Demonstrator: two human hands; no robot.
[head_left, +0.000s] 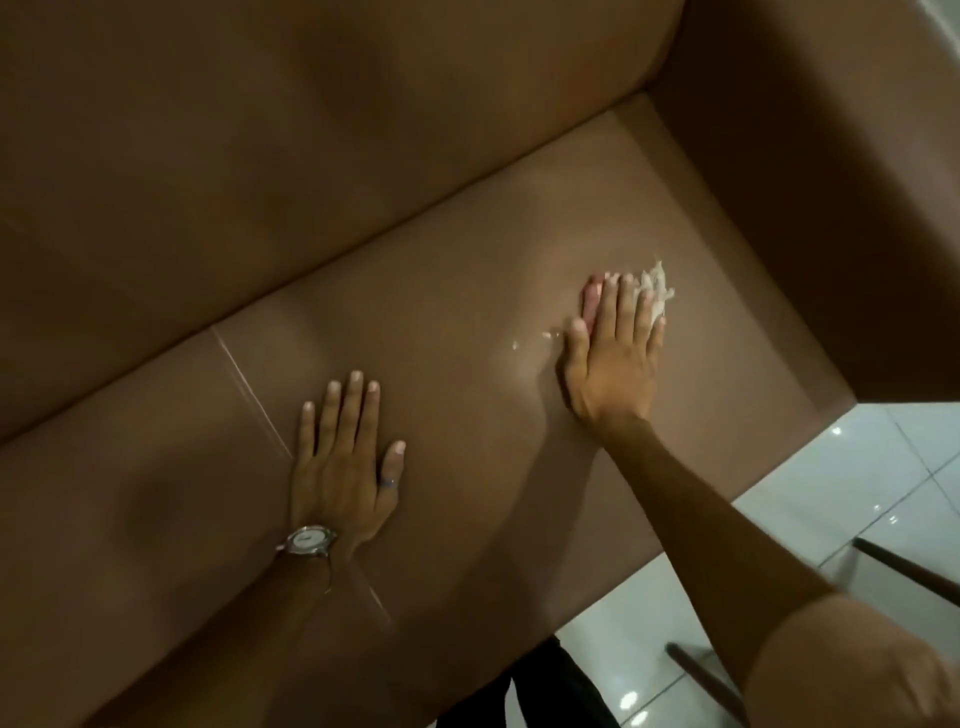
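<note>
A brown leather sofa fills the view, with its seat cushion (441, 332) running from lower left to upper right. My right hand (615, 358) lies flat on the seat with straight fingers, pressing a crumpled white tissue (657, 291) that sticks out past the fingertips. Small wet white flecks (530, 343) sit on the leather just left of that hand. My left hand (343, 462) rests flat on the seat further left, fingers spread, beside the seam between two cushions. It wears a silver watch (307, 540) at the wrist and a dark ring on the thumb.
The sofa backrest (311, 156) rises behind the seat and an armrest (831, 182) closes the right end. Glossy white floor tiles (857, 493) show at the lower right, crossed by two dark wooden legs (904, 571).
</note>
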